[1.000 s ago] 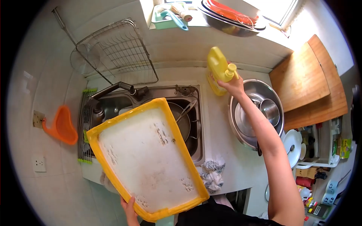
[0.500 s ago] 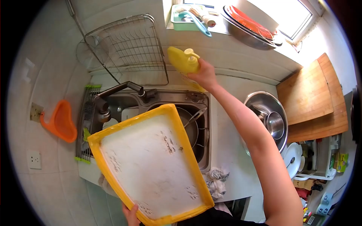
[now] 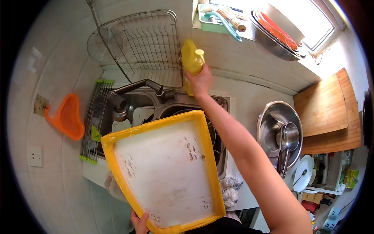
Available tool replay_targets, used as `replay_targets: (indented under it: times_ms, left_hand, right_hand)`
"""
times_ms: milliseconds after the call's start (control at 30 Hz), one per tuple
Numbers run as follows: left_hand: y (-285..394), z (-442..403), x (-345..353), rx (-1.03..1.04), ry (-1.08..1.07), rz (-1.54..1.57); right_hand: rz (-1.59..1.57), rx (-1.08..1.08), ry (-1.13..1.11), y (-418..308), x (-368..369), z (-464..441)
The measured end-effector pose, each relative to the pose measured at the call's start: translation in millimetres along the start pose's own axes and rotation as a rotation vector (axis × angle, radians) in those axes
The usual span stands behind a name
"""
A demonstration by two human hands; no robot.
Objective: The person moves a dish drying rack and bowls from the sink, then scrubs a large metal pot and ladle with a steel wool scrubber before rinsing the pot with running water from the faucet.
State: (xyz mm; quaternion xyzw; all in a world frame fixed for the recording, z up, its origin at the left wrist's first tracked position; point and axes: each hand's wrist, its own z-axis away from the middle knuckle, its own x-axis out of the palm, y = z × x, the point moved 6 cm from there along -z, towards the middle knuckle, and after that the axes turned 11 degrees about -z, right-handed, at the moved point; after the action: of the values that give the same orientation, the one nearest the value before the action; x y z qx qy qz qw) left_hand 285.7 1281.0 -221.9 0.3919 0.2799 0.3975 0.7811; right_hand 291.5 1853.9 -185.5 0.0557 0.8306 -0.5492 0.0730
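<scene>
My left hand (image 3: 140, 223) grips the bottom edge of a shallow white tray (image 3: 165, 171), its rim wrapped in yellow tape. The tray is tilted over the front of the sink, its white face toward me, with dark scuff marks near its corners. Reaching past it, my right hand (image 3: 200, 81) is closed around a yellow pump bottle (image 3: 191, 58) behind the sink, by the wall. The hand covers part of the bottle, and whether its base rests on the counter I cannot tell.
A double sink (image 3: 226, 156) with a dark faucet (image 3: 146, 84) lies beneath the tray, dishes and a pan inside. Behind stands a wire rack (image 3: 150, 46). To the right are a steel bowl (image 3: 269, 113) with pots, and wooden cutting boards (image 3: 323, 105). A crumpled cloth (image 3: 231, 191) lies in front.
The yellow bottle, earlier raised, tilted and blurred, is now more upright and lower by the wall, my right hand still around it. The camera view has shifted a little.
</scene>
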Motion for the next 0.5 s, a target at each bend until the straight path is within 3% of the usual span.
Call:
replay_targets:
  times_ms: [133,200,267,367,400,467,500]
  left_hand:
    - [1.0,0.0,-0.3,0.028,-0.029,-0.042]
    - [6.3,-1.3,2.7,0.057,-0.072,-0.010]
    - [15.5,-3.3,13.0,0.058,-0.107,0.003]
    - [13.6,-13.6,18.5,0.064,-0.152,0.004]
    - [12.8,-16.3,17.1,0.069,-0.164,-0.018]
    - [15.8,-18.1,29.9,0.046,-0.174,-0.037]
    - [15.4,-15.9,37.7,0.027,-0.166,-0.042]
  right_hand:
    - [0.002,-0.062,-0.025,-8.1,-6.8,6.6]
    - [0.001,0.005,-0.241,0.9,-17.9,6.0]
    - [-0.421,0.459,-0.384,5.5,-59.5,49.7]
    - [-0.611,0.773,-0.406,-4.9,-178.9,135.5]
    - [-0.716,0.963,-0.300,1.2,-222.5,169.5]
    - [-0.640,1.156,-0.048,33.2,-310.6,231.5]
    - [-0.748,1.237,0.059,51.3,-344.3,258.7]
